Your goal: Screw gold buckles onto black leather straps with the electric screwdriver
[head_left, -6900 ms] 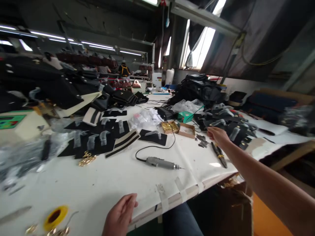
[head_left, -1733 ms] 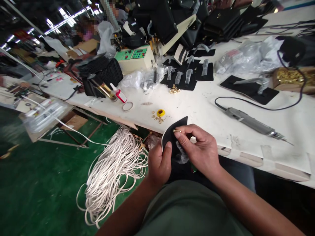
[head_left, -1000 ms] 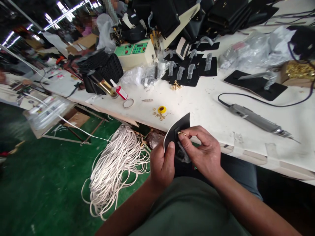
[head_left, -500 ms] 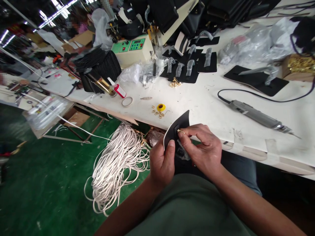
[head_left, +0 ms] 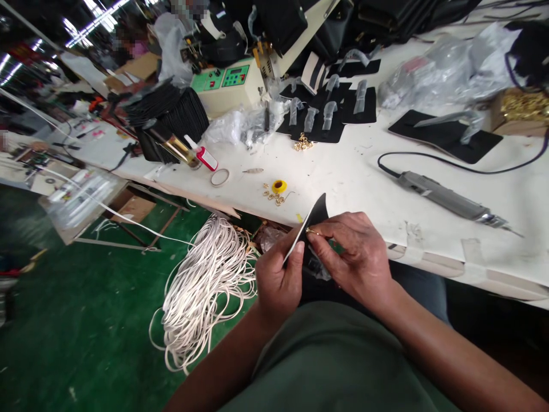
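My left hand (head_left: 281, 274) is closed around the edge of a black leather panel (head_left: 318, 213) with a pale back, its thumb pressed on the dark face. The panel stands tilted just off the table's front edge. My right hand (head_left: 358, 252) pinches a small gold metal piece (head_left: 310, 231) between thumb and forefinger, right against the panel; its exact shape is too small to tell. Beneath the right hand some clear plastic wrap (head_left: 319, 268) shows on the lower part of the panel. On the table ahead lie loose gold fittings (head_left: 274, 198) beside a yellow ring-shaped spool (head_left: 279, 186).
A grey electric screwdriver (head_left: 450, 197) with its cord lies at right. Farther back are black panels with plastic-wrapped handles (head_left: 330, 130), a gold fittings pile (head_left: 303, 143), a red-and-white bottle (head_left: 207, 159) and a green-faced machine (head_left: 231, 91). White cord (head_left: 201, 292) is heaped on the floor.
The panel has turned more edge-on to me, showing less of its dark face. My right hand still pinches the gold piece against it, with its fingers slightly shifted left.
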Available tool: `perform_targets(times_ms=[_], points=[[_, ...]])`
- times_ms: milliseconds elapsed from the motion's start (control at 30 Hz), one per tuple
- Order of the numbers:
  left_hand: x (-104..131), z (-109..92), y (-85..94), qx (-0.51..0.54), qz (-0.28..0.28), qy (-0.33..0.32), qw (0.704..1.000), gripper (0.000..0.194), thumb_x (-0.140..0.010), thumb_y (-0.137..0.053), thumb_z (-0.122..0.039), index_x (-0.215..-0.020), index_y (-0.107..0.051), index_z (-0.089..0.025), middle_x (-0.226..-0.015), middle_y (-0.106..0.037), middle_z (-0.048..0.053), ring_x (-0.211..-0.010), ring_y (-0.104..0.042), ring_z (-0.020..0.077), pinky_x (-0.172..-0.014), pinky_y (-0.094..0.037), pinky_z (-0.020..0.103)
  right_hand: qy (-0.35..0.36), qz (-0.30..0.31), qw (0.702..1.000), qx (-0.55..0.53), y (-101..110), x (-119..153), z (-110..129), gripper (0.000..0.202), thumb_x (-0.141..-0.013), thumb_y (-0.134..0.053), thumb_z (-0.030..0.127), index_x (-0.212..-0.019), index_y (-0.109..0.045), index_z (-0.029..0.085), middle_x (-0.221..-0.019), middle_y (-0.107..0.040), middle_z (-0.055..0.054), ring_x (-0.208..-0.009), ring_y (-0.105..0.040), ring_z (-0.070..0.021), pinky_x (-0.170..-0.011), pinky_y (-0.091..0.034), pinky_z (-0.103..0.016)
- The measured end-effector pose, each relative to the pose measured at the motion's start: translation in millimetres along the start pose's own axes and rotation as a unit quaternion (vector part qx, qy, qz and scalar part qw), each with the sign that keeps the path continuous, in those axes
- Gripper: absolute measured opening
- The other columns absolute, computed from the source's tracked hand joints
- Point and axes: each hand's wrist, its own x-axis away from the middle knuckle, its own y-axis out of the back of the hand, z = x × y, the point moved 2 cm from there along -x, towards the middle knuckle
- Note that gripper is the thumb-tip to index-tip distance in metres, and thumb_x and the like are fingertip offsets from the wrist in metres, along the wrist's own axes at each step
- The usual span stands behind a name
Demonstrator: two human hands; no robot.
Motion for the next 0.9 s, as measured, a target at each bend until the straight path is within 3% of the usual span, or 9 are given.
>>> perform_targets(times_ms=[167, 300, 433, 600, 767, 900], points=[[5.7, 1.4, -4.6, -0.015, 0.011, -0.018, 1.000, 0.031, -0.103, -0.060, -0.031, -0.128, -0.078, -0.024, -0.110, -0.082, 0.009, -0.098, -0.077, 0.0241, -0.095, -0.059, 0.034, -0.114, -0.014, 0.988, -0.100, -6.8, 5.4, 1.6, 0.014, -0.097, -0.071, 0.024, -0.083, -0.073, 0.025, -0.083, -0.077, 0.001, -0.076, -0.070, -0.0178, -0.078, -0.050, -0.037], [9.2, 5.0, -5.1, -0.029, 0.011, -0.005, 1.000, 0.032, -0.103, -0.060, -0.034, -0.128, -0.078, -0.024, -0.107, -0.082, 0.009, -0.096, -0.077, 0.0248, -0.096, -0.059, 0.036, -0.093, -0.014, 0.991, -0.095, -10.8, 8.6, -1.6, 0.010, -0.096, -0.073, 0.023, -0.087, -0.075, 0.025, -0.084, -0.078, 0.001, -0.078, -0.071, -0.0183, -0.081, -0.049, -0.038], [9.0, 3.5, -4.8, -0.035, 0.037, -0.019, 0.999, 0.035, -0.103, -0.059, -0.034, -0.132, -0.075, -0.023, -0.111, -0.081, 0.011, -0.097, -0.076, 0.0259, -0.099, -0.059, 0.038, -0.105, -0.057, 0.990, -0.073, -9.2, 10.0, -4.8, 0.009, -0.094, -0.076, 0.023, -0.086, -0.073, 0.025, -0.083, -0.077, 0.001, -0.077, -0.070, -0.0179, -0.081, -0.048, -0.039], [7.7, -0.1, -9.2, -0.032, 0.071, -0.087, 0.993, 0.043, -0.104, -0.054, -0.022, -0.145, -0.064, -0.024, -0.132, -0.075, 0.012, -0.120, -0.072, 0.0264, -0.108, -0.055, 0.037, -0.079, -0.071, 0.992, -0.075, -8.7, 14.5, -5.3, 0.010, -0.095, -0.074, 0.020, -0.086, -0.074, 0.025, -0.085, -0.078, 0.001, -0.078, -0.072, -0.0171, -0.085, -0.047, -0.039], [8.0, 1.4, -15.4, -0.065, 0.041, -0.174, 0.982, 0.056, -0.098, -0.063, -0.016, -0.152, -0.054, -0.024, -0.140, -0.068, 0.013, -0.130, -0.066, 0.0254, -0.111, -0.054, 0.039, -0.099, -0.003, 0.984, -0.150, 1.8, 16.2, -6.0, 0.012, -0.096, -0.070, 0.026, -0.106, -0.076, 0.024, -0.103, -0.078, -0.004, -0.099, -0.072, -0.0219, -0.094, -0.050, -0.039], [8.3, -2.3, -20.4, -0.128, 0.034, -0.212, 0.968, 0.066, -0.096, -0.068, -0.026, -0.158, -0.045, -0.023, -0.142, -0.060, 0.016, -0.131, -0.063, 0.0287, -0.108, -0.057, 0.042, -0.159, 0.085, 0.945, -0.275, 19.2, 13.0, -4.2, 0.039, -0.092, -0.073, 0.056, -0.110, -0.074, 0.021, -0.113, -0.073, -0.009, -0.105, -0.068, -0.0252, -0.090, -0.053, -0.035]])
